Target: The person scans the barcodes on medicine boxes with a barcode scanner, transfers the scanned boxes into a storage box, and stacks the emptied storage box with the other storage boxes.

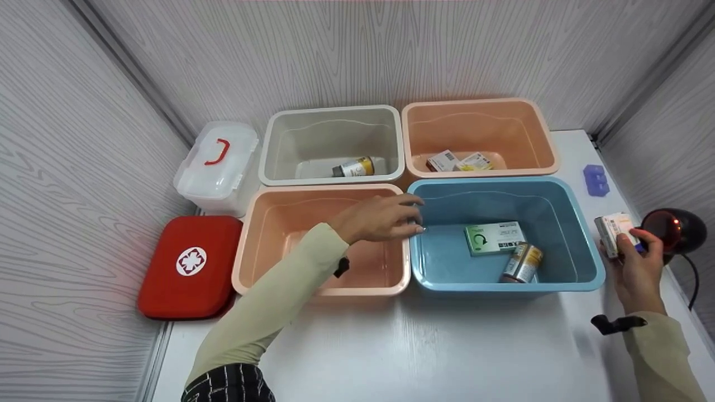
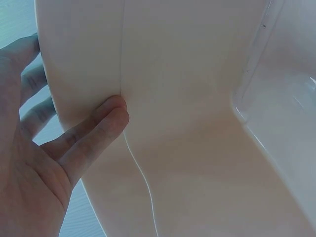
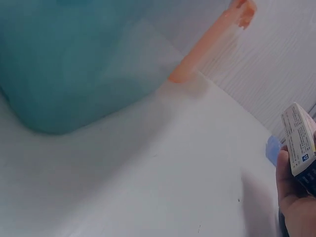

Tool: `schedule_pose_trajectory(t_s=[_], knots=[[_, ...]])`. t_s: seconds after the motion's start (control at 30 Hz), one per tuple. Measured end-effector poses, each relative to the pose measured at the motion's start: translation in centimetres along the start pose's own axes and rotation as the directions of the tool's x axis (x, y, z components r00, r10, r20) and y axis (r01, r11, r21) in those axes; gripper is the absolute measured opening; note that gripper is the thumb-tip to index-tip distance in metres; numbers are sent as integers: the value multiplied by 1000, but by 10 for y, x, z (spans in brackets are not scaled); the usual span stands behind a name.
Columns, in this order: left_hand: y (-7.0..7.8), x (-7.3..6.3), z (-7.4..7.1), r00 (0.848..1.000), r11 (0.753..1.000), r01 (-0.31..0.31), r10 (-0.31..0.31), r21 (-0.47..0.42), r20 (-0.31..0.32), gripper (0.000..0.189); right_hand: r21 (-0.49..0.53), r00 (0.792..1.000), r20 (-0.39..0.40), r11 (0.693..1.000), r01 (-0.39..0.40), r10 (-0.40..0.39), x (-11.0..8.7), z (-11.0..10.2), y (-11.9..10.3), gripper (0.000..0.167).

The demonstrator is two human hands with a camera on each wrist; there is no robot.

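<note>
My left hand (image 1: 382, 219) grips the right rim of the near peach bin (image 1: 329, 291), where it meets the blue bin (image 1: 447, 287). In the left wrist view, two digits lie along the inner wall (image 2: 187, 74) and the other fingers pass behind the rim. At the far right, my right hand (image 1: 642, 279) holds a small white medicine box (image 1: 614, 226) between thumb and fingers, right beside a black rounded device (image 1: 692, 229) glowing red. The right wrist view shows printed text on the box's side (image 3: 297, 136). Inside the blue bin lie a green-and-white box (image 1: 494, 237) and a can (image 1: 523, 262).
Behind, a grey bin (image 1: 268, 145) holds a small bottle (image 1: 354, 167); another peach bin (image 1: 550, 151) holds two small boxes (image 1: 444, 161). A clear lidded case (image 1: 218, 162) and a red first-aid case (image 1: 190, 290) stand left. A purple block (image 1: 596, 180) lies right, near the device's cable.
</note>
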State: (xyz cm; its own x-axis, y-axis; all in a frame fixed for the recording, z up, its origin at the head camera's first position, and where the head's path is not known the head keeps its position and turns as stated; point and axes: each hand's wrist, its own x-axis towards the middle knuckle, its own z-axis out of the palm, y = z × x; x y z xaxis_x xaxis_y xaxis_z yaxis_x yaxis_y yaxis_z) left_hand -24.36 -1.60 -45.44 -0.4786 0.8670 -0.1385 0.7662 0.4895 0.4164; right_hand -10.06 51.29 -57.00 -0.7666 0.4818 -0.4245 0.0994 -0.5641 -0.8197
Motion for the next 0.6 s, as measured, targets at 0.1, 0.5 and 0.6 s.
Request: schedule_pose_trajectory(t_s=[0.1,0.5,0.6], knots=[[0,0,0,1000,1000,-3,3,-4,3,42,-26,999,10,999,33,-33,-2,2,1,49],[-1,1,0,1000,1000,-11,11,-11,7,42,-22,988,92,991,131,-128,-5,15,-1,41],[-1,1,0,1000,1000,-12,12,-15,9,42,-10,988,94,993,121,-120,-5,17,-3,43]])
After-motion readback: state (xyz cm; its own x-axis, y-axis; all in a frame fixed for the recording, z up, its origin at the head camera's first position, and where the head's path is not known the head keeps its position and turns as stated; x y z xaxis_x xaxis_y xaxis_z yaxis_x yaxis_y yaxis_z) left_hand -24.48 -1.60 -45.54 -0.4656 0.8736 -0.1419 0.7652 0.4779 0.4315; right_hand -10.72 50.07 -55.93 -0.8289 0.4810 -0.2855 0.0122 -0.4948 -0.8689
